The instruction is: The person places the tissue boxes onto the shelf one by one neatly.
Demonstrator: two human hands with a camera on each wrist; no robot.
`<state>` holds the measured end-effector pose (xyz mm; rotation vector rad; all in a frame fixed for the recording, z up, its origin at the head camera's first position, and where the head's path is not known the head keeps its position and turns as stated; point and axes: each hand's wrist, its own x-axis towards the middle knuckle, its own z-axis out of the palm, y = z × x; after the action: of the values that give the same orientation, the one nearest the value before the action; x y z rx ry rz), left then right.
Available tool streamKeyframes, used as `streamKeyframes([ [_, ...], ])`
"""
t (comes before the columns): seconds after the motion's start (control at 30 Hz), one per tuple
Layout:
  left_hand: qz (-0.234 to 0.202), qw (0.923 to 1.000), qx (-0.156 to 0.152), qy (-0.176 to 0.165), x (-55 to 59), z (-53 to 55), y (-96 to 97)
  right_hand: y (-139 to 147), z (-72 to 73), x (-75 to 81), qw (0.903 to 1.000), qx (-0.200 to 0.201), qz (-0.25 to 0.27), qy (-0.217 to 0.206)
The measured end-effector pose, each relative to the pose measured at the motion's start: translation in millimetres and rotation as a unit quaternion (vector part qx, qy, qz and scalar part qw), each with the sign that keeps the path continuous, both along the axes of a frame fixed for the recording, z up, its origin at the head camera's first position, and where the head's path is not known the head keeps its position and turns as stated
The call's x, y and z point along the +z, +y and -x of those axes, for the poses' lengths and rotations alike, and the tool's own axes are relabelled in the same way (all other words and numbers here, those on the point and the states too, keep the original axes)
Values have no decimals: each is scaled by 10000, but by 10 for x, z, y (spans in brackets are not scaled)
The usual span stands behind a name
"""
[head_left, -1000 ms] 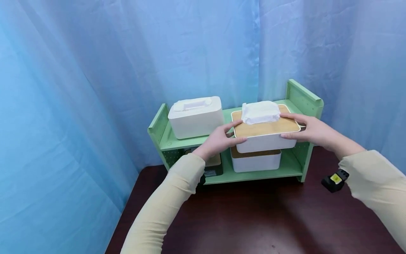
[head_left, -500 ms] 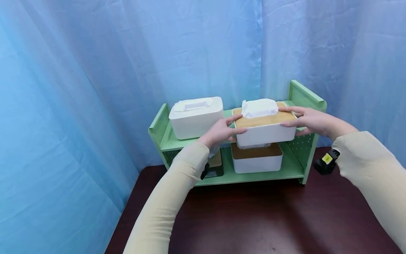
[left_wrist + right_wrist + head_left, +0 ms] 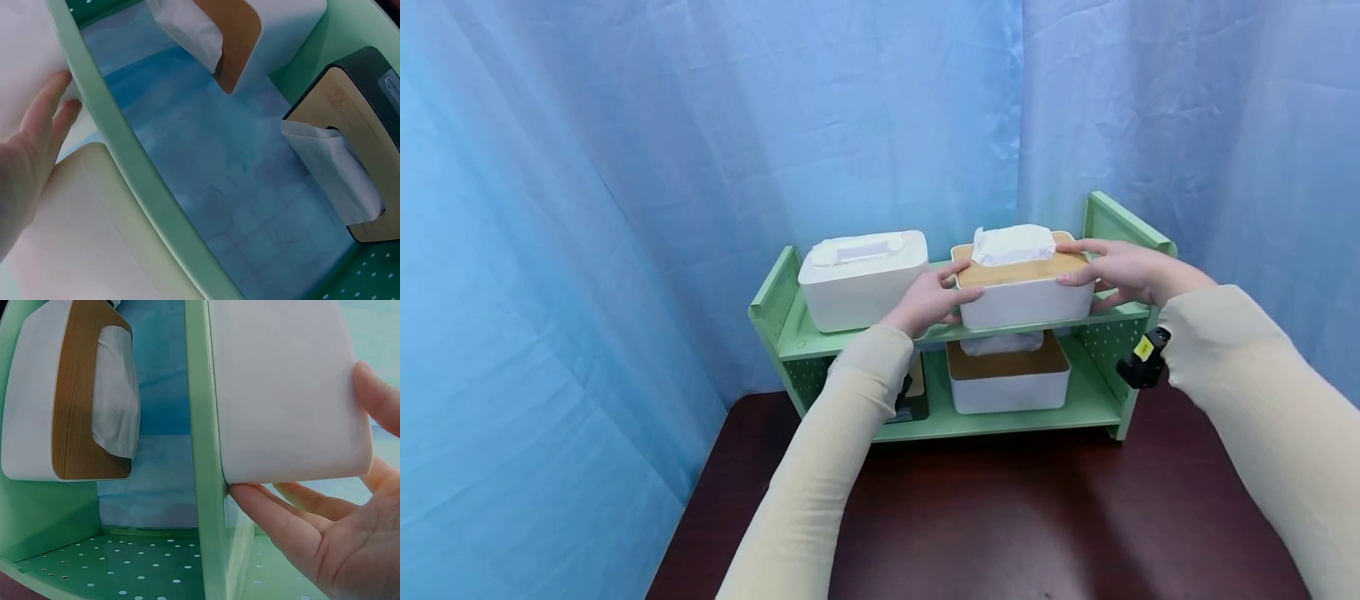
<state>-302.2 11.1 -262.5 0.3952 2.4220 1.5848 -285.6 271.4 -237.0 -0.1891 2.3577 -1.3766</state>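
Note:
A white tissue box with a wood-toned lid (image 3: 1026, 304) stands on the right part of the green rack's upper shelf (image 3: 820, 343), a white tissue tuft on its lid. My left hand (image 3: 927, 302) holds its left end, with the thumb at the front and a finger on the lid edge. At the opposite end my right hand (image 3: 1127, 271) grips it, fingers spread over lid and side. In the right wrist view, the box's white wall (image 3: 287, 387) meets the shelf edge, and my right hand (image 3: 350, 544) has fingers along its end.
An all-white tissue box (image 3: 865, 292) stands left on the upper shelf. Below are another wood-lidded white tissue box (image 3: 1011, 393) and a dark tissue box with a light wooden face (image 3: 350, 112). Green side panels (image 3: 1127, 221) bound the rack; a blue curtain (image 3: 880, 117) hangs behind.
Both hands have moved the wood-lidded box back and slightly up in view, from over the shelf's front edge onto the upper shelf. The lower box is now more exposed.

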Motion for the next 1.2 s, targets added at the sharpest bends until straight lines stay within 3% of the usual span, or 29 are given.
streamKeyframes([
  [0.27, -65, 9989, 372, 288, -19, 8, 100, -19, 46, -47, 9981, -543, -70, 281],
  [0.57, 270, 9932, 818, 787, -66, 33, 154, -90, 61, -124, 9933, -1007, 68, 555],
  [0.8, 141, 9933, 847, 772, -72, 41, 142, -114, 32, -157, 9901, -1020, -181, 951],
  [0.97, -313, 9957, 719, 498, -71, 16, 97, -97, -4, -225, 9856, -959, -381, 1343],
  [1.2, -975, 9938, 501, 186, -145, -38, 19, -4, -96, -380, 9802, -1046, -212, 1666],
])
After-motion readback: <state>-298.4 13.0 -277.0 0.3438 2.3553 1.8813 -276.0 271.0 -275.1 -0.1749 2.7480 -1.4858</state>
